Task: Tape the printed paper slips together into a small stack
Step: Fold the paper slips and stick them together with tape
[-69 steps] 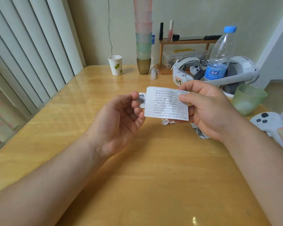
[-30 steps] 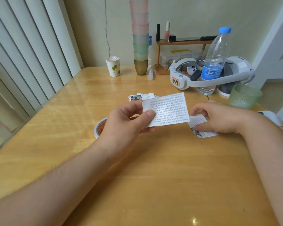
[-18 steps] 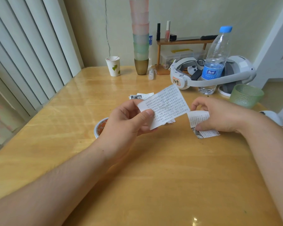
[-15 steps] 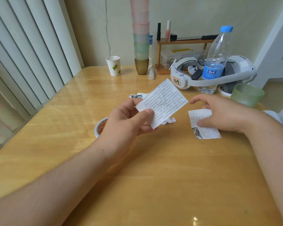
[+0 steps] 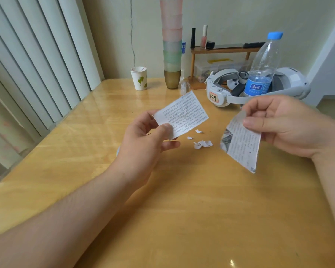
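My left hand (image 5: 143,144) pinches the lower left corner of a printed paper slip (image 5: 184,113), which tilts up to the right above the table. My right hand (image 5: 284,124) pinches the top of a second printed slip (image 5: 240,144), which hangs down in the air with a dark picture at its left edge. The two slips are apart, with a gap between them. Small torn white paper scraps (image 5: 201,143) lie on the wooden table (image 5: 182,209) under that gap. No tape roll shows.
At the back stand a paper cup (image 5: 138,78), a tall stack of plastic cups (image 5: 171,45), a small wooden shelf (image 5: 220,50), a white headset (image 5: 230,91) and a water bottle (image 5: 263,64). Vertical blinds (image 5: 37,55) hang at the left.
My right hand has lifted the second slip off the table and holds it hanging in the air. My left hand has tilted its slip further up and to the right.
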Demonstrator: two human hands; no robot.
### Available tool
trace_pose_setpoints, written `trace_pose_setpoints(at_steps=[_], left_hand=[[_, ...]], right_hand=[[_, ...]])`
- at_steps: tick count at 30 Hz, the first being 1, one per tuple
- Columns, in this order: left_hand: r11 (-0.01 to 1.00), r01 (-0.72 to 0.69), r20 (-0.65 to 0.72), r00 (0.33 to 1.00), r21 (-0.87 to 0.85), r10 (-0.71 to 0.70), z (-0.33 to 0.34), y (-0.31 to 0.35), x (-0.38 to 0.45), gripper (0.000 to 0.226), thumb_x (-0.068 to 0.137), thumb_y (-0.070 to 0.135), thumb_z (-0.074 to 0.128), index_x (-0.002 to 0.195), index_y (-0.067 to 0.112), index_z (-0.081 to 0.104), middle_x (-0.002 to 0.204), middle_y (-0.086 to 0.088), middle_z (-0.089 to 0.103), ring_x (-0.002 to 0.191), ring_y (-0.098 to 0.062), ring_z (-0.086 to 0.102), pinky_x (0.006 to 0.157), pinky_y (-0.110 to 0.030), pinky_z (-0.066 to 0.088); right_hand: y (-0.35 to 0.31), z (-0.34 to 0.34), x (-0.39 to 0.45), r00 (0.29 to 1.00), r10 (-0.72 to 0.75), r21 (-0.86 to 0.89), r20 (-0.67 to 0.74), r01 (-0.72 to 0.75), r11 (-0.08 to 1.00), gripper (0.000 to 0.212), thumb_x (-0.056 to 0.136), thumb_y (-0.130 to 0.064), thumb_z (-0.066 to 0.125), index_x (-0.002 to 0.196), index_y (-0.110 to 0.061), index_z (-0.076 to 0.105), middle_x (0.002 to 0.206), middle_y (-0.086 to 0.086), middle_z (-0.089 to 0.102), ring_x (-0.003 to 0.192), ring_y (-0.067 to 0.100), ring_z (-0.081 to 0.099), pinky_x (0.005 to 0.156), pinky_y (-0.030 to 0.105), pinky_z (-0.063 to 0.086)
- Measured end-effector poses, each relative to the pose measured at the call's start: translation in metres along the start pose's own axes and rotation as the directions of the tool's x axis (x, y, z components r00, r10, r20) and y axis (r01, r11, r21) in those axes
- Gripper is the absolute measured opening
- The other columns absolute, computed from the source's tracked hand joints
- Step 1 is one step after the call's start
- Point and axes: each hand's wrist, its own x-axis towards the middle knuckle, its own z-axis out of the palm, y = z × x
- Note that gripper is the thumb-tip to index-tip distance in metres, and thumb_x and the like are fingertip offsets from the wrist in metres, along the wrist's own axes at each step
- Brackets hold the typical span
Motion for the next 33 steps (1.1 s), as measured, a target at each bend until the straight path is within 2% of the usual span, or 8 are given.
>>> trace_pose_setpoints(at_steps=[5, 8, 14, 18, 20, 23, 26, 33], left_hand=[[0.996, -0.027, 0.018, 1.000, 0.081, 0.025, 0.001, -0.002, -0.002, 0.020, 0.102, 0.000, 0.059, 0.112, 0.011, 0.072, 0.107, -0.006, 0.075, 0.095, -0.020, 0.075, 0.080, -0.040, 0.062], [0.987, -0.053, 0.014, 0.999, 0.151, 0.051, 0.000, -0.001, -0.003, 0.019, 0.103, 0.004, 0.059, 0.114, 0.012, 0.073, 0.113, -0.008, 0.075, 0.098, -0.028, 0.077, 0.086, -0.046, 0.063], [0.977, -0.074, 0.000, 0.997, 0.199, 0.076, -0.003, -0.001, -0.002, 0.023, 0.103, 0.005, 0.059, 0.112, 0.017, 0.076, 0.106, -0.001, 0.077, 0.085, -0.022, 0.077, 0.080, -0.036, 0.063], [0.979, -0.069, 0.035, 0.997, 0.191, 0.064, -0.003, -0.002, -0.001, 0.026, 0.103, 0.003, 0.058, 0.115, 0.016, 0.077, 0.108, -0.004, 0.078, 0.082, -0.018, 0.075, 0.082, -0.038, 0.063], [0.984, -0.058, 0.077, 0.996, 0.168, 0.046, -0.004, -0.002, 0.000, 0.027, 0.103, 0.003, 0.058, 0.115, 0.016, 0.078, 0.111, -0.006, 0.078, 0.087, -0.020, 0.075, 0.083, -0.037, 0.062], [0.994, -0.046, 0.136, 0.990, 0.104, 0.032, -0.003, -0.001, 0.000, 0.022, 0.102, 0.005, 0.063, 0.115, 0.015, 0.078, 0.114, -0.014, 0.077, 0.095, -0.023, 0.075, 0.079, -0.031, 0.060], [0.997, -0.046, 0.166, 0.986, 0.063, 0.035, -0.002, 0.000, -0.002, 0.018, 0.094, 0.013, 0.070, 0.110, 0.015, 0.079, 0.112, -0.019, 0.076, 0.083, -0.018, 0.074, 0.075, -0.025, 0.060], [1.000, -0.028, 0.182, 0.983, 0.012, 0.025, 0.000, 0.001, -0.003, 0.015, 0.094, 0.007, 0.068, 0.102, 0.014, 0.078, 0.093, -0.002, 0.081, 0.073, -0.010, 0.074, 0.070, -0.020, 0.058]], right_hand=[[0.004, 0.028, 0.004, 0.990, -0.135, 0.112, 0.036, 0.130, 0.985, 0.023, 0.059, -0.011, 0.081, 0.077, -0.020, 0.071, 0.084, 0.009, 0.077, 0.076, 0.020, 0.076, 0.061, 0.025, 0.061], [0.007, 0.042, 0.009, 0.983, -0.176, 0.099, -0.047, 0.180, 0.979, 0.028, 0.067, -0.006, 0.076, 0.090, -0.016, 0.065, 0.085, 0.007, 0.077, 0.075, 0.019, 0.075, 0.059, 0.025, 0.059], [0.016, 0.056, 0.018, 0.964, -0.143, 0.028, -0.223, 0.153, 0.988, 0.003, 0.089, -0.016, 0.072, 0.092, -0.017, 0.070, 0.087, 0.001, 0.077, 0.077, 0.014, 0.064, 0.062, 0.026, 0.049], [0.017, 0.057, 0.018, 0.970, -0.105, 0.004, -0.221, 0.109, 0.994, 0.033, 0.074, -0.032, 0.077, 0.100, -0.012, 0.074, 0.098, 0.007, 0.079, 0.091, 0.024, 0.070, 0.080, 0.037, 0.053], [0.016, 0.057, 0.018, 0.975, -0.102, 0.018, -0.195, 0.108, 0.994, 0.035, 0.075, -0.028, 0.075, 0.102, -0.007, 0.075, 0.097, 0.010, 0.079, 0.091, 0.024, 0.073, 0.083, 0.035, 0.055], [0.016, 0.057, 0.017, 0.982, -0.102, 0.053, -0.156, 0.111, 0.992, 0.011, 0.088, -0.010, 0.069, 0.096, -0.008, 0.075, 0.089, 0.006, 0.079, 0.080, 0.013, 0.074, 0.068, 0.021, 0.054], [0.016, 0.058, 0.016, 0.984, -0.106, 0.054, -0.142, 0.115, 0.992, 0.013, 0.095, -0.001, 0.062, 0.093, -0.007, 0.074, 0.083, 0.003, 0.079, 0.073, 0.009, 0.072, 0.061, 0.015, 0.052], [0.018, 0.060, 0.017, 0.966, -0.165, 0.009, -0.199, 0.170, 0.985, 0.018, 0.093, 0.001, 0.067, 0.086, -0.013, 0.076, 0.081, 0.003, 0.079, 0.075, 0.012, 0.073, 0.064, 0.019, 0.054]])
